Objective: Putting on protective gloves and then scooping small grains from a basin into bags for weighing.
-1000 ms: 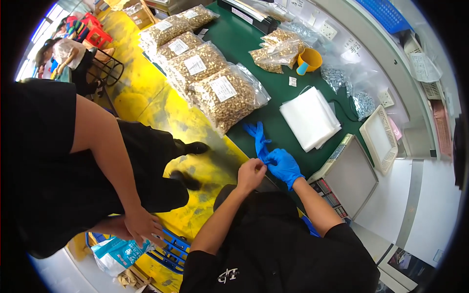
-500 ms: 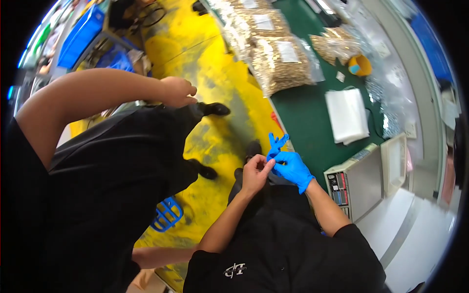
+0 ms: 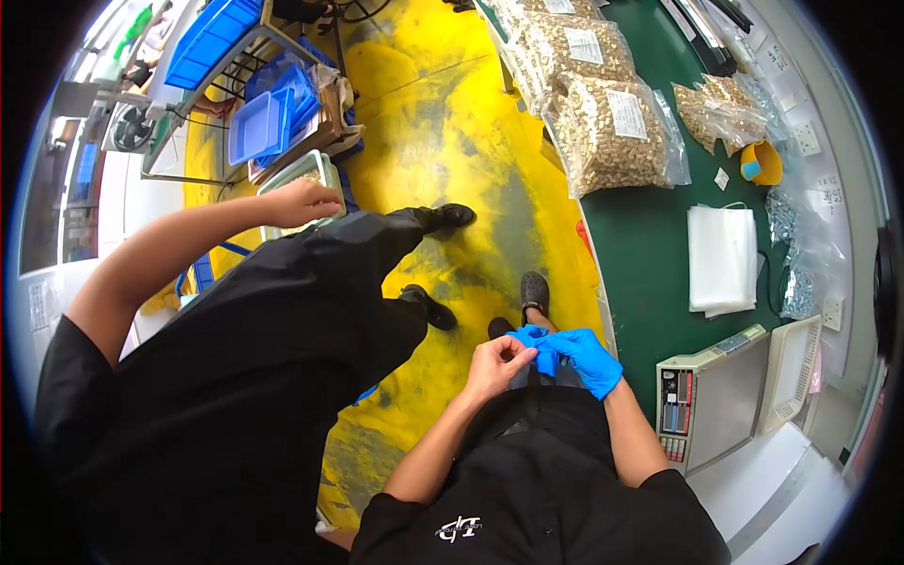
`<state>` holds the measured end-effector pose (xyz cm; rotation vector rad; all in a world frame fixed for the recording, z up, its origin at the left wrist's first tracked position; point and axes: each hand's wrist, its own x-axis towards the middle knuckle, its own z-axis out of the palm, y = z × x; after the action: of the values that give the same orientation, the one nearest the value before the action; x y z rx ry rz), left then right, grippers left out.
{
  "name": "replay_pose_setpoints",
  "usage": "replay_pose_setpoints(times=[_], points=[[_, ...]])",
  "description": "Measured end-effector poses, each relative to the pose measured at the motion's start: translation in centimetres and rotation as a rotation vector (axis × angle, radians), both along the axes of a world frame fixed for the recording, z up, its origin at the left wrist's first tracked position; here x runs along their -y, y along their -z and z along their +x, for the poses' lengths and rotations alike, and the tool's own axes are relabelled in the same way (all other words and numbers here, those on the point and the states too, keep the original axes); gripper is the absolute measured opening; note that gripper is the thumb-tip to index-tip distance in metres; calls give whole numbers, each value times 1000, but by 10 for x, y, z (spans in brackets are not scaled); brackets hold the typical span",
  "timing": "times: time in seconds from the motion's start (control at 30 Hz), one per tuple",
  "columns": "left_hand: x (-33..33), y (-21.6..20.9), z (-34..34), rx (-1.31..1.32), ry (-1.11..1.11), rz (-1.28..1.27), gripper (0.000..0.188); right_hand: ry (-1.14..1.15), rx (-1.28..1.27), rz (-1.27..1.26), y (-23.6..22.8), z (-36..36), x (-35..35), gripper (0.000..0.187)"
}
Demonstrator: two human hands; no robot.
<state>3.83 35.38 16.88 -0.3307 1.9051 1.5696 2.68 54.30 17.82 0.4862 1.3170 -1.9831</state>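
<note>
My bare left hand (image 3: 495, 368) is in front of my waist, its thumb and fingers pinched on a loose blue glove (image 3: 544, 354). On my right hand (image 3: 591, 362) I wear a matching blue glove, and its fingers also grip the loose one from the other side. The loose glove is bunched up between both hands, which are close together. Which part of it each fingertip holds is hard to make out.
Right of me, a green table (image 3: 644, 254) holds clear bags of small brass-coloured parts (image 3: 607, 141), white plastic bags (image 3: 722, 259), a tape roll (image 3: 763, 164) and a beige keypad machine (image 3: 716, 400). Close on my left stands another person (image 3: 235, 348). Blue trays (image 3: 259, 127) lie beyond.
The loose glove's fingers stuck up before; now it is crumpled lower between my hands. My view has shifted left, and the other person's arm is now over a tray of parts.
</note>
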Motion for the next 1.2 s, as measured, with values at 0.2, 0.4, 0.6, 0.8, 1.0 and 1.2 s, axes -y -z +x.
replay_pose_setpoints(times=[0.2,0.4,0.6,0.8,1.0,1.2], points=[[-20,-7,-36,-55,-57,-36,19,-23,-128,87,26,-21,-20,12],[-39,-12,-68,-61,18,-132,23,88,-213,59,29,-45,-10,11],[-37,-3,-72,-246,-31,-288,18,89,-287,234,7,-72,-15,11],[-46,-26,-92,-317,76,-694,16,-99,-876,878,1,-78,-5,8],[-36,-39,-97,-371,-131,-530,17,-414,-699,1026,18,-72,2,13],[-8,-21,-66,-985,758,-651,17,-324,-532,899,9,-83,9,28]])
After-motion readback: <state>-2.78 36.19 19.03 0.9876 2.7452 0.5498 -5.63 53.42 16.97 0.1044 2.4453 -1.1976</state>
